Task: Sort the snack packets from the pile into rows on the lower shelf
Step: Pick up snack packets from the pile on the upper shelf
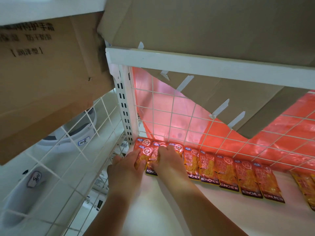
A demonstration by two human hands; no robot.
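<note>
Several orange snack packets marked KONCHEW (226,169) lie side by side in a row along the back of the white lower shelf (153,205). At the row's left end my left hand (126,169) grips one orange packet (141,156) between thumb and fingers. Right beside it, my right hand (170,160) pinches a neighbouring packet (154,156), its fingers lying over the overlapping packets in the back left corner. A few more packets (305,188) lie at the far right edge.
A white wire mesh (187,116) backs the shelf, with red plastic (281,133) behind it. Another mesh panel (68,159) closes the left side. Flattened cardboard (204,23) covers the upper shelf. A large cardboard box (42,74) hangs at the left, above white labelled containers (81,132).
</note>
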